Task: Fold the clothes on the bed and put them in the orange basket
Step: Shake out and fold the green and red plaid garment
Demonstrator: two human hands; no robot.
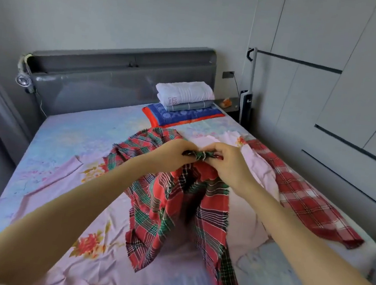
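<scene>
Cloth (175, 202), red-green plaid, hangs limp over bed (69, 143). Left hand (174, 151) and right hand (226, 163), close together, both pinch its bunched top edge. Judged light, floppy; better held at two corners. Basket not in view.

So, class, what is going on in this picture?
A person at a bed pinches the bunched edge of a red and green plaid cloth with left hand and right hand; the rest hangs down. A pink cloth and a red checked cloth lie unfolded beside it. No orange basket is in view.
</scene>
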